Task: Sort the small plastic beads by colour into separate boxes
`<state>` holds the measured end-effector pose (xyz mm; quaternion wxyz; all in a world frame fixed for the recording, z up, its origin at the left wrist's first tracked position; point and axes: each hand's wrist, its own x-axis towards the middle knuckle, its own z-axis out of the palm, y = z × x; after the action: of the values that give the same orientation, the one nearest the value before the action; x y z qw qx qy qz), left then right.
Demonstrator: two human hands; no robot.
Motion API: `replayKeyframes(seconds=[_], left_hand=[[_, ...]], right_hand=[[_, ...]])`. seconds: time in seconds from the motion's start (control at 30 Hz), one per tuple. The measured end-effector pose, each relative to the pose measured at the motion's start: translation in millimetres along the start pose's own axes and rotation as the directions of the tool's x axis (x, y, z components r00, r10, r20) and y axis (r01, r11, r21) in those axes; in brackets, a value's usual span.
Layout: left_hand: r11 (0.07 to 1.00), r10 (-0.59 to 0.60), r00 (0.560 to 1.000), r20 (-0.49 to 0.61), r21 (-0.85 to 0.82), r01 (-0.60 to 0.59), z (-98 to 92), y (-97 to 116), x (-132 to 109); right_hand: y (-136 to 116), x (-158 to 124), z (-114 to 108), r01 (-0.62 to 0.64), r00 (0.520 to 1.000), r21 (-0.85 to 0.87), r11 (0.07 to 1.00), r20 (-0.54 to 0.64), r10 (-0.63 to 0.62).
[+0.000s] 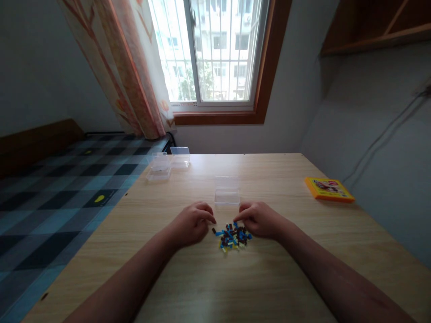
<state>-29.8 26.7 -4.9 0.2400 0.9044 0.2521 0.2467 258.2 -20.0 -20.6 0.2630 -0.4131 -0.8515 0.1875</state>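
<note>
A small heap of loose toy building bricks in blue, dark brown and pale yellow lies on the wooden table. My left hand is just left of it, its index finger stretched toward the heap and its other fingers loosely curled. Nothing shows in that hand, and a dark brick lies close to its fingertips. From the right, my right hand reaches in with the index finger extended. That fingertip meets a blue brick at the heap's upper edge. The right thumb is mostly hidden.
Beyond the heap stands a clear plastic box with its lid raised. Two more clear boxes, one nearer and one farther, are at the far left. An orange-yellow box lies near the right edge. A bed adjoins the table's left side.
</note>
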Motion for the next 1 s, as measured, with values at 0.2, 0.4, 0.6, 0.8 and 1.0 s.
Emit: replayKeyframes(seconds=[0.2,0.4,0.6,0.8,1.0], left_hand=[[0.999,0.032,0.987,0.157,0.003,-0.033,-7.6,-6,1],[0.990,0.011,0.986,0.167,0.136,-0.034,-8.4,-3,1],[0.958,-0.037,0.993,0.116,0.286,0.002,-8.5,-5,5],[0.942,-0.019,0.994,0.108,0.335,-0.018,-2.2,-6,6],[0.908,-0.016,0.997,0.077,0.419,-0.018,8.7,-6,9]], right_hand=[[0,-2,-3,0.017,0.999,-0.012,1.000,0.040,-0.017],[1,0,-1,0.030,0.997,0.065,0.997,0.068,-0.034],[-5,7,3,0.067,0.993,-0.036,0.997,0.101,-0.063],[-1,8,6,0.040,0.998,-0.043,0.998,0.050,-0.038],[13,11,9,-0.032,0.998,-0.052,0.998,-0.056,0.029]])
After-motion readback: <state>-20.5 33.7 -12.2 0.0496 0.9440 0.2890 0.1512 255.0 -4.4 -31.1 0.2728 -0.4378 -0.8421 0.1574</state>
